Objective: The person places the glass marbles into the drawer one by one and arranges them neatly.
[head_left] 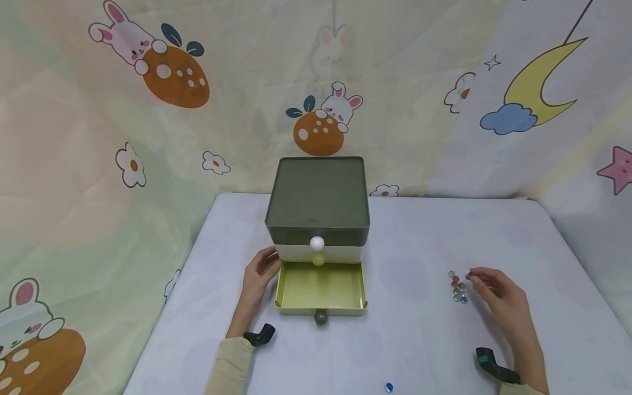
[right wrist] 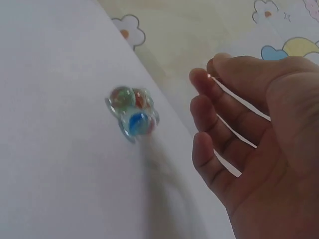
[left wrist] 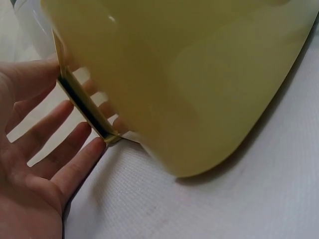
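The right hand (head_left: 504, 300) pinches a reddish marble (head_left: 469, 276) between thumb and fingertip, just beside a cluster of marbles (head_left: 462, 286) on the table (head_left: 410, 345). The left hand (head_left: 258, 281) – fingers extended, grip loose – touches the drawer box (head_left: 318, 192) beside its pulled-out yellow drawer (head_left: 321, 286).

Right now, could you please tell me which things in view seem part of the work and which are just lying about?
Likely part of the work:
drawer box, touched by the left hand
bottom drawer, pulled out
marble cluster beside the right hand, which seems to pinch a reddish marble

Likely just about:
lone blue marble, though it may belong
patterned backdrop
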`<state>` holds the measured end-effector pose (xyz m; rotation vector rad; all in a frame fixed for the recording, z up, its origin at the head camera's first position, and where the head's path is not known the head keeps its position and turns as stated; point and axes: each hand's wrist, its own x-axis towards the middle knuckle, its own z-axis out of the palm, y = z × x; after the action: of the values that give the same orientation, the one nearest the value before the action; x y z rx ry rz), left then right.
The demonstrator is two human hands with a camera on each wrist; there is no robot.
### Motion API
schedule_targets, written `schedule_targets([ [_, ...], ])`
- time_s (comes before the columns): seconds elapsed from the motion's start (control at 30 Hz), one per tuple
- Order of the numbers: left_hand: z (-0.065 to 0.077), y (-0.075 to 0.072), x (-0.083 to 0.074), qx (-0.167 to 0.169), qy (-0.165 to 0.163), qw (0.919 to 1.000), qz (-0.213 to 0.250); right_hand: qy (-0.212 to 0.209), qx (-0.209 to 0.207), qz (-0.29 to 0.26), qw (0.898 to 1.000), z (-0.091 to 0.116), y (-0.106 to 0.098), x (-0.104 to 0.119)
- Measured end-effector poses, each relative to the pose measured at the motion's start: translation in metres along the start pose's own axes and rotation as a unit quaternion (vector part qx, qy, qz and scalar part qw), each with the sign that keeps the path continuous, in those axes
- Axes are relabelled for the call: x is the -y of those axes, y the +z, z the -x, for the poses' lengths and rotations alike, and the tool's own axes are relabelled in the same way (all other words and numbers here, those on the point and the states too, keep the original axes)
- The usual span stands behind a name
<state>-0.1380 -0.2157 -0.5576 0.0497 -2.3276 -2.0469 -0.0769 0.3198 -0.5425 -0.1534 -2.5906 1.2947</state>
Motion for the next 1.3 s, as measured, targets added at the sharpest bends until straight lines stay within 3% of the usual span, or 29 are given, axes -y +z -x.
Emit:
schedule_targets([
  [0.23,0.000,-0.001,0.000,0.001,0.005,1.0000,-0.003,-0.051,0.045,-0.072,0.995,-0.003,0.019,0.018],
  [0.43,0.003,-0.001,0.005,0.003,-0.008,0.9999,-0.010,-0.104,0.097,-0.100,0.985,-0.005,0.043,0.038],
  [0.63,0.003,0.000,0.005,0.004,0.003,1.0000,-0.004,-0.151,0.138,-0.113,0.972,-0.003,0.071,0.065],
  [0.77,0.002,0.000,0.001,0.001,0.001,1.0000,-0.007,-0.175,0.165,-0.126,0.963,-0.002,0.088,0.081],
  [1.0,0.005,0.000,0.000,-0.004,-0.007,0.9999,-0.010,-0.233,0.208,-0.167,0.935,-0.002,0.111,0.109],
  [1.3,0.003,0.000,-0.002,-0.002,-0.011,0.9999,-0.003,-0.269,0.235,-0.172,0.918,-0.002,0.137,0.137],
])
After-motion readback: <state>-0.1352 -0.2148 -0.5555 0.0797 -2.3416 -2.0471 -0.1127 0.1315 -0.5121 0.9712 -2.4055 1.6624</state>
